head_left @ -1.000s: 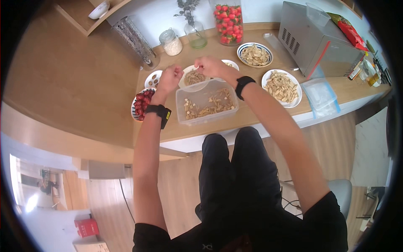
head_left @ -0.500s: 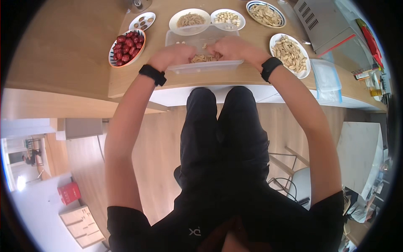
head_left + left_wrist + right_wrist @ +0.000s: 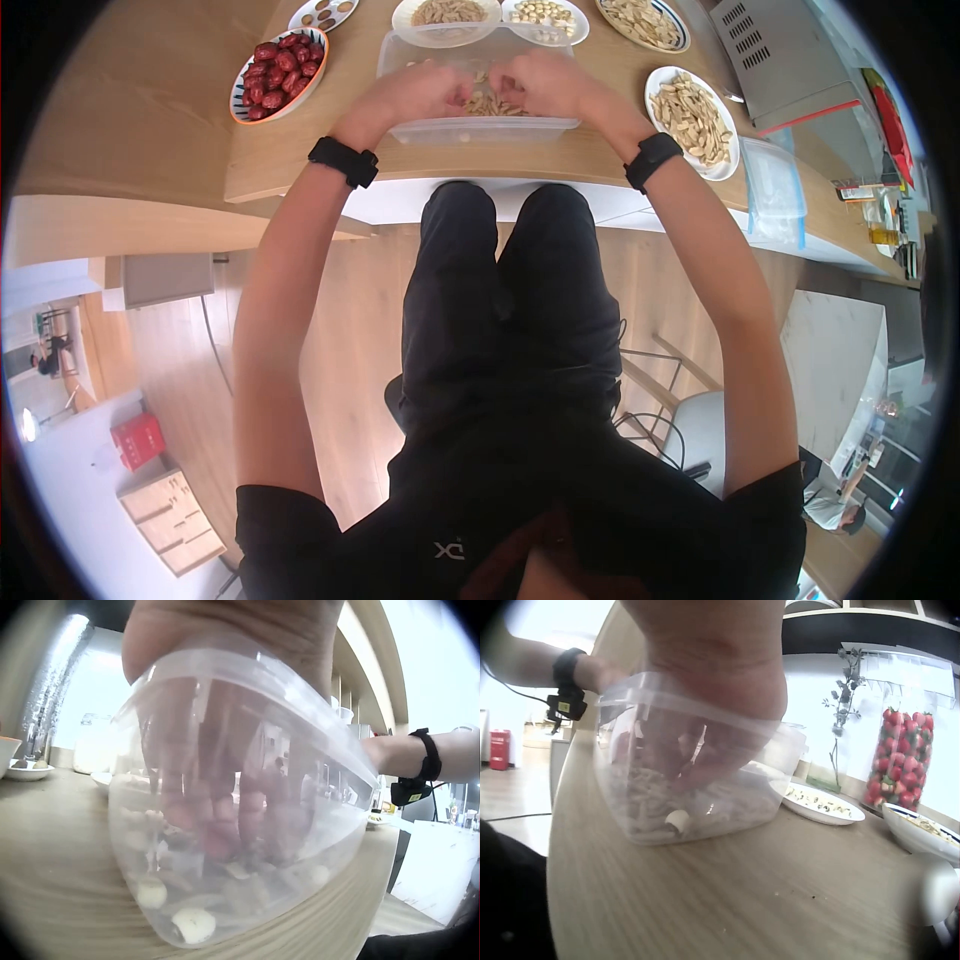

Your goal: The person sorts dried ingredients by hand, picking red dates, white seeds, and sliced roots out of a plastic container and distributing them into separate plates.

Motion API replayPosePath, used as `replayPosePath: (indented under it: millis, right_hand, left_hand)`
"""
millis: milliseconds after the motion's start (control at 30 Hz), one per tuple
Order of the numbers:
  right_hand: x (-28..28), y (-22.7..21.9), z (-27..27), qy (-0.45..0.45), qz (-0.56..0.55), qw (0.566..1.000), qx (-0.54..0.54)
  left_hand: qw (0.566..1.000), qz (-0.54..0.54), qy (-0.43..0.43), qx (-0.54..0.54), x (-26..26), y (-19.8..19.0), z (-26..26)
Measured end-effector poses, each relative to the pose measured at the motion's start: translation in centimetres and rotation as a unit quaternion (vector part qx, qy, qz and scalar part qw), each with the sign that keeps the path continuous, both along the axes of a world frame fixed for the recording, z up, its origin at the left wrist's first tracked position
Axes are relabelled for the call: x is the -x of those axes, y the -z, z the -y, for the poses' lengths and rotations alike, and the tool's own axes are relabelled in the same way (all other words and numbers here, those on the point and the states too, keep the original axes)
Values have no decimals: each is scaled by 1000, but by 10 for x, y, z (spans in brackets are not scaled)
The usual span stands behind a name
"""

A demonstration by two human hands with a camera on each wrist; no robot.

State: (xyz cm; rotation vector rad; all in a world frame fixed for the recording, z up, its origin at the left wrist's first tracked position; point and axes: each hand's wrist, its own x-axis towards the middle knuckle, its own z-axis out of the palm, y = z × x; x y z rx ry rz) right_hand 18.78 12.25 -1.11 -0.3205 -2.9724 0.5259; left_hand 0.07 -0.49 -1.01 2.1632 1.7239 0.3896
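A clear plastic bin (image 3: 470, 128) stands at the counter's front edge, with pale dried slices (image 3: 487, 104) and round white pieces (image 3: 193, 925) on its bottom. My left hand (image 3: 430, 88) reaches into its left half, fingers pointing down among the pieces, seen blurred through the wall. From the right, my right hand (image 3: 540, 82) reaches in too, its fingertips at the slices near the middle. The two hands face each other a short way apart. Plastic and reflections veil the fingers, so I cannot tell whether they grip any pieces.
A bowl of red dates (image 3: 277, 78) is left of the bin. Behind it stand a plate of thin strips (image 3: 400, 22) and a plate of white pieces (image 3: 575, 30). At right are a plate of dried slices (image 3: 735, 150), plastic bags (image 3: 775, 195) and a microwave (image 3: 800, 60).
Both hands went from raised above the bin's back edge down into it, then shifted slightly among the pieces. The head view has tilted down, so the counter sits higher in it.
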Motion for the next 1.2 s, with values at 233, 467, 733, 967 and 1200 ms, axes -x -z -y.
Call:
replayPosePath:
  millis: [233,467,733,967,1200]
  right_hand:
    - [-1,-17,9,16,60,998,7]
    - [-1,-13,7,27,68,997,-4]
    - [-1,-19,11,36,48,998,6]
    - [-1,-17,11,45,28,999,10]
    - [-1,-12,8,31,16,999,-14]
  left_hand:
    - [1000,-24,4,-2,-2,-3,4]
    - [999,-43,-10,27,0,4,0]
    - [999,-16,-25,-18,-2,-1,3]
    - [977,190,-35,-90,4,-7,0]
    - [950,302,-76,-20,8,-9,0]
